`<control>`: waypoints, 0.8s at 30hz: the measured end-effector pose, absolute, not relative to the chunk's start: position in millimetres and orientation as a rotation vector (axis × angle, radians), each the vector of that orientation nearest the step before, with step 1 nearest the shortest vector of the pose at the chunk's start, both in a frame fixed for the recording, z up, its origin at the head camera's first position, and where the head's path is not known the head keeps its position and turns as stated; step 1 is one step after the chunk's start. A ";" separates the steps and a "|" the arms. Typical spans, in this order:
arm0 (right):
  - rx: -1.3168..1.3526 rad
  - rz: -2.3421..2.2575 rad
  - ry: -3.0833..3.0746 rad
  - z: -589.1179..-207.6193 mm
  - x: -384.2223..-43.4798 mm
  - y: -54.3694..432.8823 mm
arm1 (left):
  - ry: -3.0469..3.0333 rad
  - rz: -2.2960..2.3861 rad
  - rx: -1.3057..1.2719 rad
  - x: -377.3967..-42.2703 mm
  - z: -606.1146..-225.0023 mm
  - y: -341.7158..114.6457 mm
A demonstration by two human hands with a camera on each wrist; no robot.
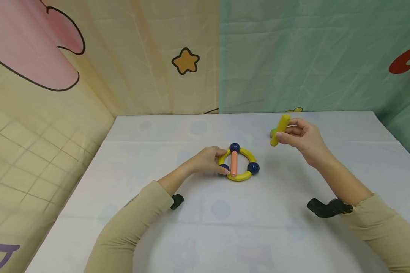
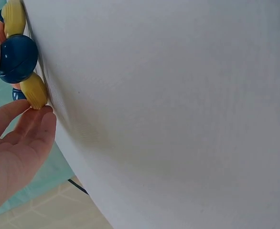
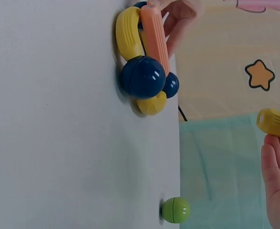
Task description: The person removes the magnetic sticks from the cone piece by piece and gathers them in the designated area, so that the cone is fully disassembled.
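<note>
Three dark blue balls (image 1: 253, 168) and yellow curved pieces (image 1: 247, 154) form a ring on the table. Across it lies an orange rod (image 1: 234, 163), its far end at the back ball (image 1: 234, 147). My left hand (image 1: 206, 160) grips the ring's left side, thumb by the near left ball (image 2: 18, 58) and fingertips at a yellow curved piece (image 2: 34, 90) in the left wrist view. Raised above the table at the right, my right hand (image 1: 305, 140) pinches a straight yellow rod (image 1: 281, 129) between thumb and fingers.
A green ball (image 3: 176, 210) sits on the table toward the back right, partly hidden behind the yellow rod in the head view. A white cloth covers the table (image 1: 222, 235). Behind its far edge hangs a printed curtain (image 1: 150, 76).
</note>
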State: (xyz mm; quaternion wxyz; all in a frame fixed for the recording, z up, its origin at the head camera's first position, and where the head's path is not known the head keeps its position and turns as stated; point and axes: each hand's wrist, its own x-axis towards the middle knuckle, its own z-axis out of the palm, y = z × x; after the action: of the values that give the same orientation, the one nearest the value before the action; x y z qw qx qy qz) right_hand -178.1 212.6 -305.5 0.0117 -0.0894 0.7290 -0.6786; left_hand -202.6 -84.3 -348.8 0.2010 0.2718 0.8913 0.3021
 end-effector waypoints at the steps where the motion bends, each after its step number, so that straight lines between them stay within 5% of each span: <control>1: -0.272 -2.124 2.269 -305.2 -178.4 214.9 | 2.490 0.843 0.759 -202.7 -348.4 -84.4; 24: -0.004 -2.045 2.474 -319.0 -193.0 269.3 | 2.482 0.863 0.759 -202.8 -350.2 -85.0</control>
State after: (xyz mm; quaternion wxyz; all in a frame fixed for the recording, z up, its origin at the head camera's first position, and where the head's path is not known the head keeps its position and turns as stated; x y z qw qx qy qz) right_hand -193.0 269.3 -319.0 -0.0339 -0.0012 0.7704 -0.6367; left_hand -202.8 -85.0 -350.2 0.2019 0.2716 0.8888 0.3090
